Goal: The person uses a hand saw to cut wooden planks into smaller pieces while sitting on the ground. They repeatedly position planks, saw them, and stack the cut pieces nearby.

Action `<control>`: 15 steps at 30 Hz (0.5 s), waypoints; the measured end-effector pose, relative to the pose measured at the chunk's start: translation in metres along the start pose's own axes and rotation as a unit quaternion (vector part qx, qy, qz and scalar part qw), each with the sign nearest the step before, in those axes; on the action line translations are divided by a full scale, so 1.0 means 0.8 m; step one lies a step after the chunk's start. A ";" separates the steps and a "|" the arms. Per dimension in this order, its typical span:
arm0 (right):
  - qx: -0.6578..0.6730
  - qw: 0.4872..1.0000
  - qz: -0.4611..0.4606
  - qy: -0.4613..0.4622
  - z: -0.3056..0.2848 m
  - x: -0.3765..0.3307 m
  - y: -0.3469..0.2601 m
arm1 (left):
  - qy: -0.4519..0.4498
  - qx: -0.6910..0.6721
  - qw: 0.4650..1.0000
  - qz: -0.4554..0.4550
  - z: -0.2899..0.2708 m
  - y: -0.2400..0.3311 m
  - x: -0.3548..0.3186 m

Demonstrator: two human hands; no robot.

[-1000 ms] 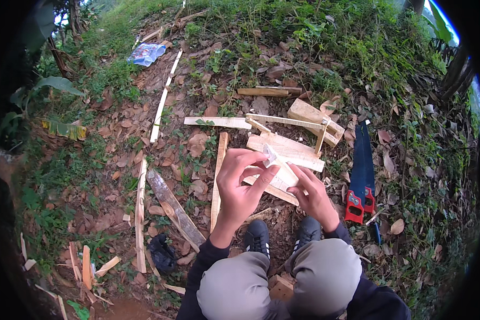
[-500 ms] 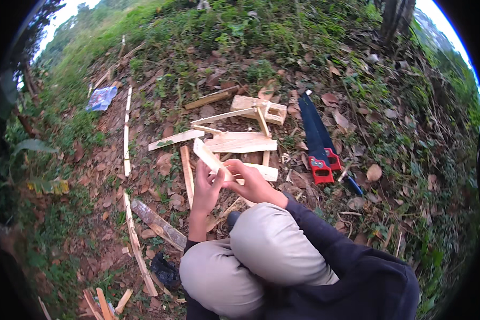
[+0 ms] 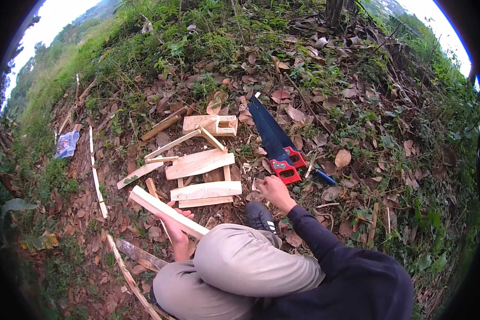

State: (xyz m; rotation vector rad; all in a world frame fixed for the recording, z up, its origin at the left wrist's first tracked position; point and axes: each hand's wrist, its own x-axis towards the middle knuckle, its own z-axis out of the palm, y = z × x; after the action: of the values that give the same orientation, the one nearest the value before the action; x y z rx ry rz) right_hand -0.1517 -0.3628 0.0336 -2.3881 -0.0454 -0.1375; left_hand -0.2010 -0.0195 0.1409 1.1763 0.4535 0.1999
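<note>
My left hand (image 3: pixel 179 226) is wrapped round a pale wooden strip (image 3: pixel 157 205), which slants from the left down to my knee. My right hand (image 3: pixel 276 193) is low over the ground, fingers curled; whether they hold anything is hidden. Just beyond it lie two handsaws (image 3: pixel 286 172) with red handles and dark blades, one partly over the other. A small pale wood chip (image 3: pixel 257 183) shows beside my right fingertips. Ahead of my left hand, flat boards (image 3: pixel 200 164) lie across narrower strips on the ground.
A wooden block with a slot (image 3: pixel 208 125) lies beyond the boards. A blue-handled tool (image 3: pixel 324 177) is right of the saws. Long thin strips (image 3: pixel 97 178) and a plastic packet (image 3: pixel 66 144) lie to the left. My shoe (image 3: pixel 260 216) stands near the boards, among dry leaves.
My right hand has left the wooden strip and moved right, close to the saw handles. My left hand has lowered the strip toward my knee. The view has shifted to the right.
</note>
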 end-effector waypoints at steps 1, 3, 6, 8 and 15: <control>-0.142 0.990 0.024 0.008 -0.002 0.003 0.030 | 0.009 0.016 1.000 0.025 -0.009 0.000 0.008; -0.263 0.964 -0.013 0.039 -0.004 0.002 0.081 | 0.023 0.096 0.994 0.040 -0.028 0.009 0.017; -0.347 0.937 -0.026 -0.027 -0.010 -0.011 0.126 | 0.019 0.115 0.993 0.012 -0.023 -0.006 0.016; -0.354 0.934 -0.051 0.001 -0.020 -0.007 0.133 | 0.009 0.109 0.994 0.000 -0.014 0.003 0.010; -0.326 0.942 -0.062 -0.057 -0.091 0.015 0.044 | -0.037 0.194 0.980 0.018 -0.084 0.090 0.015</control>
State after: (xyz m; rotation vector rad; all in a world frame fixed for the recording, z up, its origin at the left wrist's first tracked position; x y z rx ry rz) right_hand -0.1432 -0.4384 0.0642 -3.0564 -0.2388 -0.0797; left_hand -0.2140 0.0692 0.1834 1.5705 0.4168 0.0995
